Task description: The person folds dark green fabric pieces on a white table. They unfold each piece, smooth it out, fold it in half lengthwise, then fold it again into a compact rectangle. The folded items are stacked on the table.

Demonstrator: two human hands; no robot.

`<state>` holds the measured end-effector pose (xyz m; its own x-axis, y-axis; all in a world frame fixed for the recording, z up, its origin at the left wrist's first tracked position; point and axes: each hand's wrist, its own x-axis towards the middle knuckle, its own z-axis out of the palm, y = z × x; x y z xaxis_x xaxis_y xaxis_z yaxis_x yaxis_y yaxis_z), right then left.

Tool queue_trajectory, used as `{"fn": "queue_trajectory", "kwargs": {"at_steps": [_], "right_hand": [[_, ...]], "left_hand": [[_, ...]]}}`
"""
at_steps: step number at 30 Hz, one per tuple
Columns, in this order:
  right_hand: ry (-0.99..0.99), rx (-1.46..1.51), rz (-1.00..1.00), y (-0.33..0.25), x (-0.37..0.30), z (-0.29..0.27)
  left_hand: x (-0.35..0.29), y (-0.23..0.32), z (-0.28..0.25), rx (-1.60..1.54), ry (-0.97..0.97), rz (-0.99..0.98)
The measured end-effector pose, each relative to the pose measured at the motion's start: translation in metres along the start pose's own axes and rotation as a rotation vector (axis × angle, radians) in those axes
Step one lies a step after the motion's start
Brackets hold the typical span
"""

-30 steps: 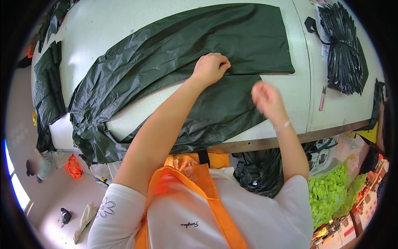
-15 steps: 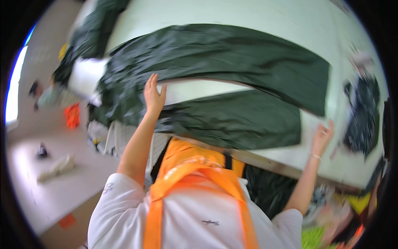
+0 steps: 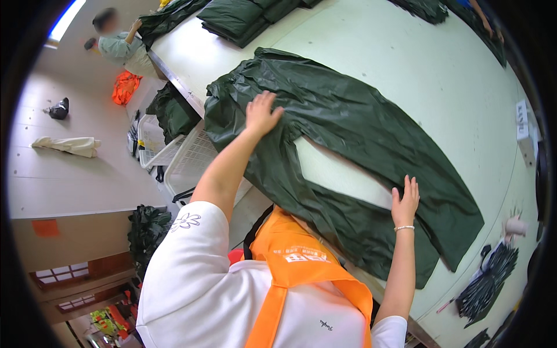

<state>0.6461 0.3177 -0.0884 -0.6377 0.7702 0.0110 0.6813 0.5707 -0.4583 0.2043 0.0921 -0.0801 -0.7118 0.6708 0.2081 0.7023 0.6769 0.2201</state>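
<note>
A pair of dark green waterproof trousers (image 3: 354, 110) lies spread on the white table, its two legs running down to the right with a strip of tabletop showing between them. Near the crotch, on the wrinkled upper part, rests my left hand (image 3: 263, 114), palm down with the fingers stretched out. My right hand (image 3: 405, 202) is at the inner edge of the farther leg, lower down; its fingers are extended and nothing is held in it.
Folded dark green garments (image 3: 246, 20) are stacked at the far edge. White plastic baskets (image 3: 191, 162) stand beside the table at left, one with green cloth. A bundle of dark strips (image 3: 490, 281) lies at right. Another person (image 3: 119, 43) handles dark cloth at far left.
My view has turned, and the trousers now slant down to the right. My left hand has come onto their upper part; my right hand has moved from past the hems to the legs.
</note>
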Motion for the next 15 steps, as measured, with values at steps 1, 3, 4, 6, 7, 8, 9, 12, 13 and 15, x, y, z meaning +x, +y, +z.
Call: {"fn": "queue_trajectory", "kwargs": {"at_steps": [1, 3, 4, 6, 7, 8, 9, 12, 13, 15], "right_hand": [[-0.023, -0.021, 0.005, -0.017, 0.009, 0.004], [-0.02, 0.009, -0.046, -0.05, 0.032, 0.013], [-0.048, 0.062, -0.059, -0.07, 0.041, 0.018], [-0.11, 0.171, -0.065, -0.103, 0.052, 0.031], [-0.067, 0.131, -0.103, -0.108, 0.05, 0.039], [-0.021, 0.085, -0.129, -0.105, 0.043, 0.043], [0.026, 0.033, -0.145, -0.097, 0.032, 0.042], [0.308, -0.197, 0.071, -0.034, -0.029, 0.013], [0.35, -0.271, 0.22, 0.0, -0.061, 0.002], [0.325, -0.394, 0.701, 0.085, -0.15, -0.019]], "left_hand": [[-0.004, 0.002, 0.005, -0.004, -0.043, 0.077], [-0.017, 0.006, 0.022, 0.084, -0.222, 0.13], [-0.02, 0.005, 0.027, 0.049, -0.195, 0.136], [-0.018, -0.001, 0.025, -0.076, -0.229, 0.14], [-0.013, -0.007, 0.017, -0.164, -0.28, 0.136], [-0.006, -0.018, 0.01, -0.426, -0.169, 0.086], [0.006, -0.033, -0.003, -0.437, 0.044, 0.147], [0.011, -0.098, -0.04, -0.3, 0.309, -0.165], [0.002, -0.136, -0.038, -0.257, 0.412, -0.238], [-0.011, -0.166, -0.057, -0.012, 0.38, -0.432]]}}
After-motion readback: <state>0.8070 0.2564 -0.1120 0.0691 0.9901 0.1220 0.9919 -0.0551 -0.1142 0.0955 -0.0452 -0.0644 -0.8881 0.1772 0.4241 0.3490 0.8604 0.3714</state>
